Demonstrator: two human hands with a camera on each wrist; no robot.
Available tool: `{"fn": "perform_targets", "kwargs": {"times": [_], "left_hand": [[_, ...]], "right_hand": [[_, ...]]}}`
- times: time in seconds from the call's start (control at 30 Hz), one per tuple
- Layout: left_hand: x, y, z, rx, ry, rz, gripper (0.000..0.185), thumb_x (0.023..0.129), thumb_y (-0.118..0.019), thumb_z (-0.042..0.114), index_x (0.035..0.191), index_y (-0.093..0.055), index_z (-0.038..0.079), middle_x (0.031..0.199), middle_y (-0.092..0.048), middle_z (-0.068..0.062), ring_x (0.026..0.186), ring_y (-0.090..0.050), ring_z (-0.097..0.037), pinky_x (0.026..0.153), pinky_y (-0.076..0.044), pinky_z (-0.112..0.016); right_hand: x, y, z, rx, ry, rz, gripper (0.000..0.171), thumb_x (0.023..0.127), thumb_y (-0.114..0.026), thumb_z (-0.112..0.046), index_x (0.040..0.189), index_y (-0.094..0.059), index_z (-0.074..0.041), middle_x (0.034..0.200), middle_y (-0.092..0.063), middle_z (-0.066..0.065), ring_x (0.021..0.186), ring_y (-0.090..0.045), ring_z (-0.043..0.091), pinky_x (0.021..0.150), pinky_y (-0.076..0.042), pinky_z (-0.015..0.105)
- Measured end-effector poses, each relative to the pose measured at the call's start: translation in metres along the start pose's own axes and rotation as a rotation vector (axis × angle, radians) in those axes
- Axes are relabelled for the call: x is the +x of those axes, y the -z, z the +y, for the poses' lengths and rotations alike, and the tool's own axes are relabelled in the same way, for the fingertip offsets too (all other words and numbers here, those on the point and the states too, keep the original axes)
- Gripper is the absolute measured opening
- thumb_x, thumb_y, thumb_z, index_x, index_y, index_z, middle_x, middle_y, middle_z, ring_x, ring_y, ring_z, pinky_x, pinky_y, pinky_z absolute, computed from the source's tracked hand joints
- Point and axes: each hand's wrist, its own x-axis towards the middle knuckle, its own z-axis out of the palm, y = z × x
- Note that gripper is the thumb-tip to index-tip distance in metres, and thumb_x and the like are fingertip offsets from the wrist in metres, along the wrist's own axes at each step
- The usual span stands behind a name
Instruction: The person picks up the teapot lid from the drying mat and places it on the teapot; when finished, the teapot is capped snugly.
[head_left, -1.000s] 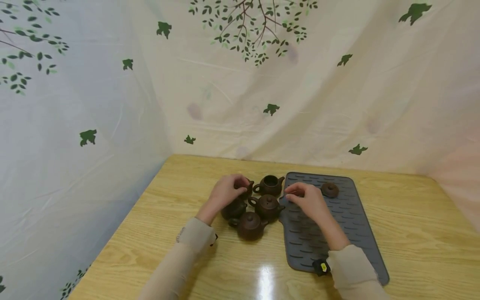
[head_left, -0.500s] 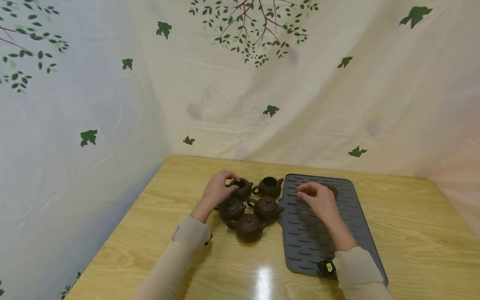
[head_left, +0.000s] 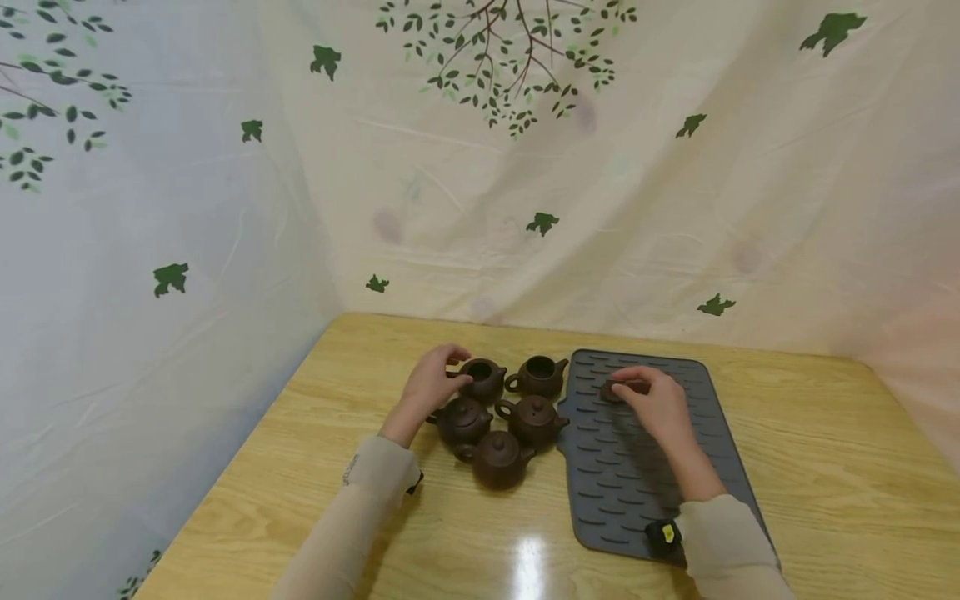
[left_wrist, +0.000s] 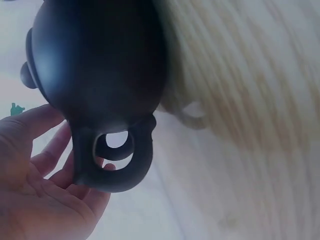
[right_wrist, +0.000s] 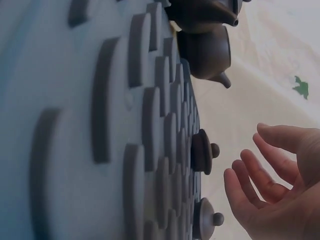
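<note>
Lid-laying looks to be the step: right hand, grip spread, hovers by two lids on the mat. Left hand touches an open teapot on the table; I cannot tell whether its grip pinches. Next, probably, a pinch on another pot's lid knob

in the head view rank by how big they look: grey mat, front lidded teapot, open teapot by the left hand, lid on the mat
1. grey mat
2. front lidded teapot
3. open teapot, slightly smaller, though it sits farther from the camera, so unsure
4. lid, partly hidden under the right hand
</note>
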Motion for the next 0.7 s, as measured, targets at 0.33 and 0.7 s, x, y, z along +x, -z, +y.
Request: {"fn": "perform_targets", "kwargs": {"times": [0.33,0.7], "left_hand": [[0.001,-0.004,-0.005,-0.056,0.04,-0.02,0.043,0.083,-0.074,0.02,0.122,-0.058,0.01,0.122,-0.06,-0.007,0.111,-0.058,-0.025,0.09,-0.05,-0.04],[0.0,-0.002,-0.008,-0.052,0.048,-0.025,0.035,0.081,-0.076,0.019,0.113,-0.065,0.01,0.111,-0.066,-0.008,0.104,-0.062,-0.024,0.087,-0.05,-0.039]], "right_hand": [[0.005,-0.004,0.01,-0.02,-0.058,-0.069,0.036,0.091,-0.063,-0.022,0.123,-0.061,-0.003,0.123,-0.059,0.022,0.109,-0.056,0.039,0.083,-0.048,0.05],[0.016,-0.009,0.017,-0.079,-0.085,-0.118,0.032,0.091,-0.062,-0.015,0.119,-0.062,0.0,0.119,-0.06,0.024,0.106,-0.058,0.039,0.08,-0.05,0.048]]}}
